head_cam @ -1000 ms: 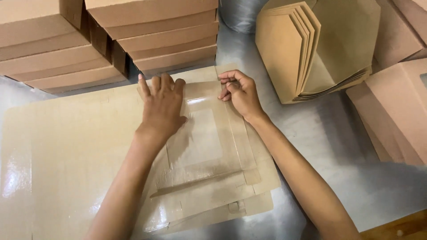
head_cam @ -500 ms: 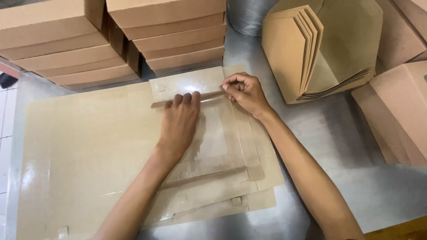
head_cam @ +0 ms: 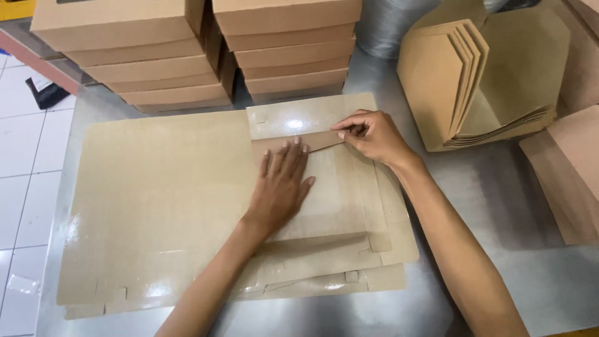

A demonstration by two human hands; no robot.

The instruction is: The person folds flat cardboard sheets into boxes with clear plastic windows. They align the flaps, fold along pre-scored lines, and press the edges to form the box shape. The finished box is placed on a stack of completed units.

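Observation:
A stack of flat glossy cardboard box blanks point(head_cam: 156, 206) lies on a steel table point(head_cam: 499, 206). My left hand point(head_cam: 282, 187) presses flat, fingers spread, on the top blank's middle panel point(head_cam: 337, 200). My right hand point(head_cam: 374, 136) pinches the far flap point(head_cam: 293, 142) of that blank and holds it folded toward me, so its brown underside shows. The flap's edge lies just beyond my left fingertips.
Two stacks of assembled brown boxes point(head_cam: 150, 56) point(head_cam: 290, 50) stand at the back of the table. A fanned bundle of folded cardboard pieces point(head_cam: 462, 81) leans at the back right. More cardboard point(head_cam: 568, 175) lies at the right edge. White floor tiles point(head_cam: 25, 156) show on the left.
The far flap has been lifted and folded over toward me by my right hand. My left hand slid down the panel toward me and stays pressed flat.

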